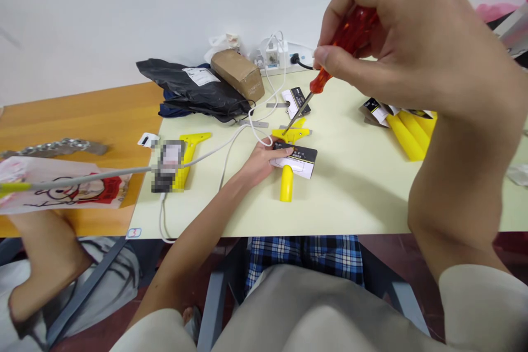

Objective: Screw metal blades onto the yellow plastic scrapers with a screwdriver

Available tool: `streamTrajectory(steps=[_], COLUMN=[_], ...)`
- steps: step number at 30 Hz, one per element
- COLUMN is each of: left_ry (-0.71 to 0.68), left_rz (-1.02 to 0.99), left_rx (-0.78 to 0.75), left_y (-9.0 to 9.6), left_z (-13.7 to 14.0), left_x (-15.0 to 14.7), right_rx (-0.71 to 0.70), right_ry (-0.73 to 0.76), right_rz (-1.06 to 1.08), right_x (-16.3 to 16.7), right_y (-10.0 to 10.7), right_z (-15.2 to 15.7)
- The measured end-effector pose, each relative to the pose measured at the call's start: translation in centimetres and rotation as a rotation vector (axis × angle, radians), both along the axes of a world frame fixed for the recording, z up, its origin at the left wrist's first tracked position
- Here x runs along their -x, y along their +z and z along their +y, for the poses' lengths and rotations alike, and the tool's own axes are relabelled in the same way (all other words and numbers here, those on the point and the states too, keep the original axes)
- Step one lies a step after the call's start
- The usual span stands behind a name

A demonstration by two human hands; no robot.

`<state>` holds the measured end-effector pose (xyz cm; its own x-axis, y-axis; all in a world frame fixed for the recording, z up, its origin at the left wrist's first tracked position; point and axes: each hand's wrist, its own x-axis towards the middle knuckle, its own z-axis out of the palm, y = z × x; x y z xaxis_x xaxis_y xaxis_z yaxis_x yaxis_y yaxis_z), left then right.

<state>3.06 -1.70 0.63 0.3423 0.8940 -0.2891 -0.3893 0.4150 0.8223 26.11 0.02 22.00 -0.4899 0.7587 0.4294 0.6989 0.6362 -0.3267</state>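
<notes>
My right hand (383, 44) is wrapped round the red handle of a screwdriver (319, 82), raised above the table. The screwdriver's shaft slants down to the left, and its tip meets the head of a yellow scraper (286, 184) near one end. Flat on the table, the scraper has its handle toward me and a black-and-white card (305, 159) round it. My left hand (268, 157) grips the scraper just below its head, thumb on top of the card. Whether a screw sits under the tip is too small to tell.
Behind the scraper lie another card (295, 100) and a thin metal blade (253, 124). More yellow scrapers (408, 132) lie at the right, another (190, 154) at the left. A white cable (231, 140) crosses the table. A black bag (193, 88), cardboard box (239, 71) and power strip (297, 55) stand along the wall. Another person's arm (49, 258) is at left.
</notes>
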Motion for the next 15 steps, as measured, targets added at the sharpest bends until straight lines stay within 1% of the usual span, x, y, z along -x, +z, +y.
streamTrajectory(steps=[5, 7, 12, 15], left_ry=[-0.001, -0.046, -0.221, -0.245], left_rz=[0.058, 0.079, 0.095, 0.084], left_rx=[-0.018, -0.018, 0.0, 0.007], left_y=[-0.4, -0.5, -0.3, -0.2], left_z=[0.0, -0.2, -0.9, -1.2], left_x=[0.2, 0.3, 0.2, -0.1], right_rx=[-0.014, -0.016, -0.013, -0.002], right_ry=[-0.007, -0.003, 0.016, 0.012], right_rz=[-0.003, 0.005, -0.007, -0.013], right_x=[-0.1, -0.2, -0.7, -1.0], right_y=[0.1, 0.0, 0.1, 0.3], right_z=[0.1, 0.1, -0.1, -0.1])
